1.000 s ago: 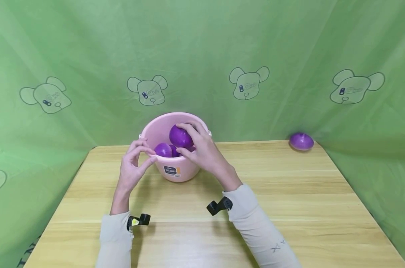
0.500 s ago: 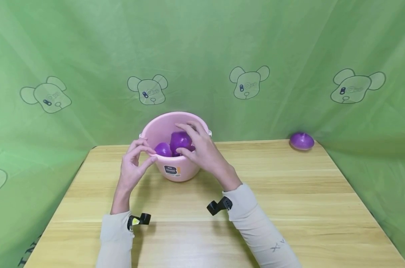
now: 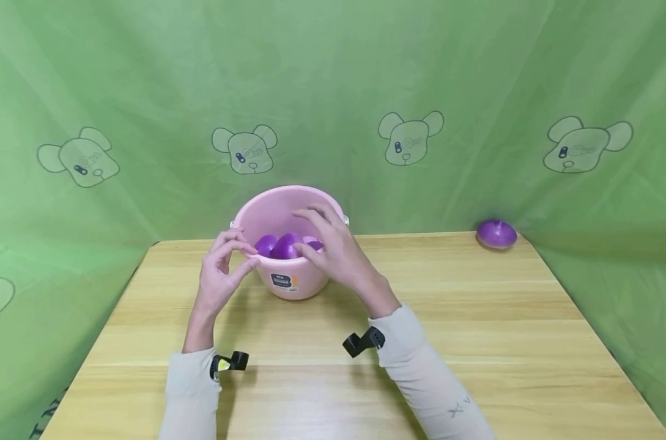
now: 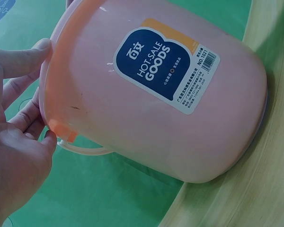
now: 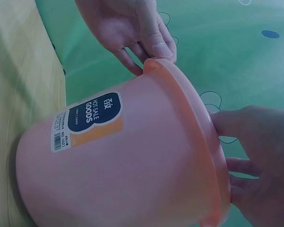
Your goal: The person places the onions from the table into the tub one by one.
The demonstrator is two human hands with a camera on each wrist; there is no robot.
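A pink bucket [image 3: 291,278] stands upright toward the back of the table, several purple onions [image 3: 287,246] visible inside. My left hand [image 3: 219,275] pinches the bucket's rim on its near left side, thumb outside and fingers over the edge, as the left wrist view also shows. Over the right part of the opening is my right hand [image 3: 335,247], its fingers spread and loosely bent with nothing between them. Its thumb lies just over the near rim, overlapping an onion in the head view. In the right wrist view the bucket wall hides the onions.
Another purple onion [image 3: 496,234] lies at the table's back right corner. Behind the wooden table [image 3: 476,342] hangs a green curtain [image 3: 333,79] with bear-head outlines. The bucket's white handle [image 4: 87,150] hangs down its outer side.
The onion in my right hand has gone down among the others in the bucket, and the fingers have let go of it. My left hand has stayed at the rim.
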